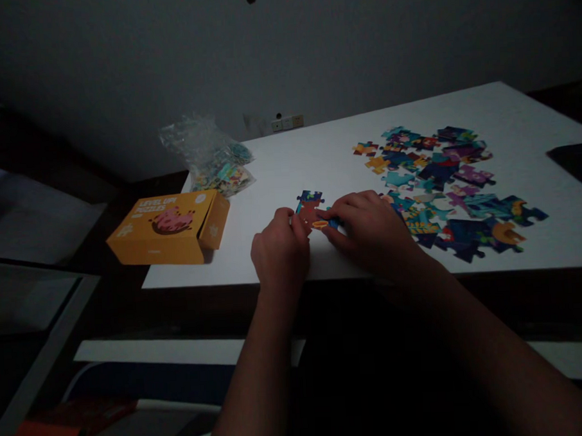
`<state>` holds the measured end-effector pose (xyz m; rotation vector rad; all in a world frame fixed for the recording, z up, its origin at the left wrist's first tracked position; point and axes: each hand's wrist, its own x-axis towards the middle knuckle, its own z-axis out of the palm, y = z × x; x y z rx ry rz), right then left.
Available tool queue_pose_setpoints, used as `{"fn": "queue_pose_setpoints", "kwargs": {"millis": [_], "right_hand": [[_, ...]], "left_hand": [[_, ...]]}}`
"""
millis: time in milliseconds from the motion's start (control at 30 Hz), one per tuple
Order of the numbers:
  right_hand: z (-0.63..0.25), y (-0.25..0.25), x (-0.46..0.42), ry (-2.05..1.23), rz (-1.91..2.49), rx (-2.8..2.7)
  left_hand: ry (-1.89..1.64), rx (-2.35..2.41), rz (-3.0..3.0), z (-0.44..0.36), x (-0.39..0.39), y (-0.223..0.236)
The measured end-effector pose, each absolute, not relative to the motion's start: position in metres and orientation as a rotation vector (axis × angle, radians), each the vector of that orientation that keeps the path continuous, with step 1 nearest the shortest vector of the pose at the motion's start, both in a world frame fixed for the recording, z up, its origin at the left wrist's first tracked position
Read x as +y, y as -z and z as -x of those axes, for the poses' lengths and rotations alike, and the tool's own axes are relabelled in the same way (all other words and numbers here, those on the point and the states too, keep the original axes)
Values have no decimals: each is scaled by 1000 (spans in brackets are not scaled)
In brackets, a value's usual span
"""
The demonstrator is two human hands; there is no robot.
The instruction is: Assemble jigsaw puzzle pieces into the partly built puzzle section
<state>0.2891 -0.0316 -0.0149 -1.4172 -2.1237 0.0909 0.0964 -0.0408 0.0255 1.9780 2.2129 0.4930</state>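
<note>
On the desk, right of the box, the right hand pinches a piece in its grip, beside a red cluster. The left hand touches that cluster, its grip impossible to tell. Loose pieces lie farther right.

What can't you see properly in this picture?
All in the head view:
- Puzzle pieces being handled: partly covered by the left hand and right hand.
- Plastic bag: contents blurred by crinkled clear plastic.
- Yellow box: its littlest print is too small to read.
- Dark object: cut off by the right edge, too dim to name.
</note>
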Motion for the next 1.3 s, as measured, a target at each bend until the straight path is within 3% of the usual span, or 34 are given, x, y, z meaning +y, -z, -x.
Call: {"fn": "queue_pose_setpoints", "kwargs": {"millis": [300,500,633,767,867,1300], "right_hand": [[-290,15,-31,-116,1416,-2116],[-290,17,-30,-100,1405,-2118],[-290,19,-30,-98,1388,-2116],[-289,18,-31,-77,1400,-2113],[-287,17,-33,-51,1412,-2117],[-288,17,-36,-69,1441,-2100]], "left_hand": [[38,2366,-1949,-108,-37,-49],[209,2336,-1959,-105,-29,-61],[27,2228,-2095,-77,-33,-55],[-474,1438,-2564,-33,-37,-32],[-559,1102,-2587,-13,-38,-21],[-543,1191,-2571,-16,-39,-18]]}}
